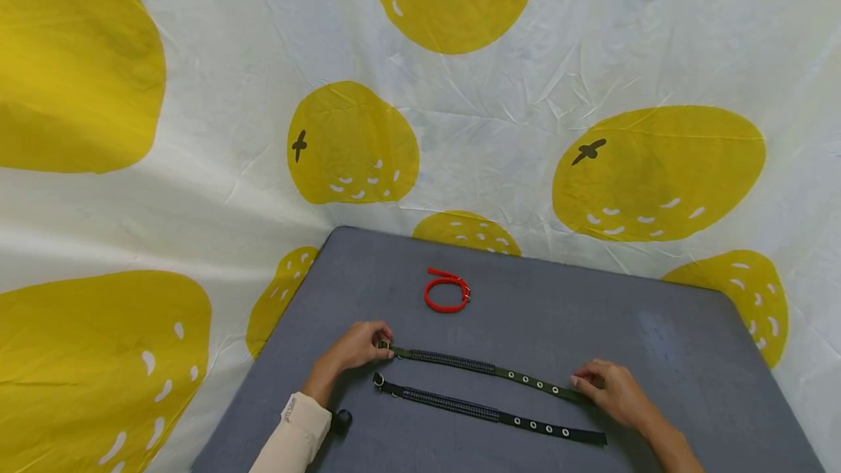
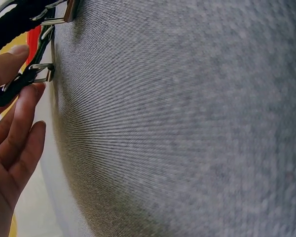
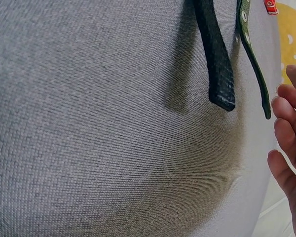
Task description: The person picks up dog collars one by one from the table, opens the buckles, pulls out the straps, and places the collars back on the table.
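A dark green collar (image 1: 453,361) with a black braided section and metal eyelets lies stretched across the table. My left hand (image 1: 360,345) pinches its buckle end between thumb and fingers; in the left wrist view the metal buckle (image 2: 43,72) sticks out past the fingertips. Close to the collar's other end is my right hand (image 1: 614,391), fingers loosely bent. The right wrist view shows the green strap tip (image 3: 266,111) just beside those fingertips, outside their hold. Nearer to me, a similar black collar (image 1: 453,405) lies roughly parallel, its buckle on the left.
A red collar (image 1: 447,309), curled into a loop, lies farther back on the grey table (image 1: 525,298). Behind and to the left hangs a white sheet (image 1: 479,144) with yellow fruit prints. A small dark round object (image 1: 342,420) shows beside my left sleeve.
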The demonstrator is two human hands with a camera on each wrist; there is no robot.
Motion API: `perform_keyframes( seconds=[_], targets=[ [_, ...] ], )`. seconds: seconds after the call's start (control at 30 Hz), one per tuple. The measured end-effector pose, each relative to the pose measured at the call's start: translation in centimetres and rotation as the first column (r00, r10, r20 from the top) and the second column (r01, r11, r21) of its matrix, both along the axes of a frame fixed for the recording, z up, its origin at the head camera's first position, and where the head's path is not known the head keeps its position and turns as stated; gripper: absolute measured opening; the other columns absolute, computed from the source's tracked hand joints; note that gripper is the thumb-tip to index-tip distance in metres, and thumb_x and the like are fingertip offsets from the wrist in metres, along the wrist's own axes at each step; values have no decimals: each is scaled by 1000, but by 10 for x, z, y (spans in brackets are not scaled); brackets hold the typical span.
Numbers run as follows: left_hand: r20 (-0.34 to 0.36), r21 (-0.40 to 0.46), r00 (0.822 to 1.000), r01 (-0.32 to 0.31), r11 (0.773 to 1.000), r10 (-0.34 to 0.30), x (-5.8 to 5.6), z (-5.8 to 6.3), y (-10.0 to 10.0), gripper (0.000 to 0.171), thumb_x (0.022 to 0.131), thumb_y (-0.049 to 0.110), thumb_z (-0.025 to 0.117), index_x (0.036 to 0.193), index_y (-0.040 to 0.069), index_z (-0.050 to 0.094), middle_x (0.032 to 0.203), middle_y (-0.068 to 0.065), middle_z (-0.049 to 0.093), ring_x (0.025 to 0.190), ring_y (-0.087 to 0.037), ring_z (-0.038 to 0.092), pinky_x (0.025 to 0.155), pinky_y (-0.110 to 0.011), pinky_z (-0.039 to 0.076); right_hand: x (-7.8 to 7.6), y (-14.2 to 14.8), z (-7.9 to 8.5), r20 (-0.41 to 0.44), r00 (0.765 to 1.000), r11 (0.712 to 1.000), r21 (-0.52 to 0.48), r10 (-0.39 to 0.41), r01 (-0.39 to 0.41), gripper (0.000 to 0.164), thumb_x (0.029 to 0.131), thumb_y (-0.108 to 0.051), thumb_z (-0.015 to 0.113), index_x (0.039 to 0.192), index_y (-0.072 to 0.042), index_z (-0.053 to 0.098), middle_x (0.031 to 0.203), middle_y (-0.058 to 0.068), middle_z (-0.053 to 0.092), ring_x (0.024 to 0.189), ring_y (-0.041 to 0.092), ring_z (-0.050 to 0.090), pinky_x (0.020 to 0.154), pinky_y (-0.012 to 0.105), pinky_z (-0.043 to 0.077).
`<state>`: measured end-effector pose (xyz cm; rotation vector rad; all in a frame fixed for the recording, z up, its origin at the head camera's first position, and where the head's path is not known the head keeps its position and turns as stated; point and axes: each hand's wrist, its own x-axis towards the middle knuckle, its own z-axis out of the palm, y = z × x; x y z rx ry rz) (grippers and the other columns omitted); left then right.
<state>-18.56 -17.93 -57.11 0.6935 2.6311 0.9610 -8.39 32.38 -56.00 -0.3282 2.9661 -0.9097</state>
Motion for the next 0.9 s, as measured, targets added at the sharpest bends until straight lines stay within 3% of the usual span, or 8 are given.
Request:
perform_keyframes(
  seconds=[0.2, 0.4, 0.6, 0.77, 0.9],
  targets=[
    [7, 7, 1000, -1, 1000, 1, 1, 1, 0, 25, 85, 25, 82, 102, 12, 69, 84, 6, 65, 71, -4, 55, 65, -24, 47, 0, 0, 1, -4, 1000, 1000, 6, 1, -1, 4, 89, -21, 77, 88, -18, 75, 82, -12, 64, 72, -4, 56, 64, 25, 50],
    [-1, 36, 998, -59, 998, 59, -2, 6, 0, 24, 93, 31, 72, 106, 11, 69, 92, 4, 68, 83, -9, 63, 73, -29, 52, -1, 2, 2, 44, 999, 1000, 4, -22, 22, 5, 90, -21, 75, 89, -16, 76, 84, -10, 66, 73, -3, 56, 64, 24, 49],
    [-79, 37, 992, -97, 995, 100, -13, 22, 11, 23, 97, 27, 68, 110, 7, 69, 97, 2, 68, 90, -13, 65, 81, -36, 54, -1, 2, 9, 70, 997, 999, -12, -32, 33, 7, 92, -21, 74, 91, -14, 75, 85, -7, 67, 73, -2, 57, 63, 25, 50],
    [-136, -20, 989, -67, 998, 63, -24, 37, 32, 11, 97, 23, 68, 102, 14, 70, 87, 7, 64, 79, -7, 60, 73, -29, 51, -2, -4, 12, -17, 1000, 1000, -14, -11, 11, 5, 91, -19, 75, 88, -15, 75, 85, -10, 68, 75, -3, 59, 66, 25, 52],
    [-172, -68, 985, -12, 998, 0, -36, 41, 55, 6, 96, 18, 68, 99, 12, 70, 87, 3, 66, 78, -9, 60, 71, -28, 51, 0, -10, 13, -74, 997, 999, -32, 5, -7, 6, 91, -18, 75, 87, -14, 76, 83, -13, 66, 75, -5, 58, 65, 25, 52]
  ],
)
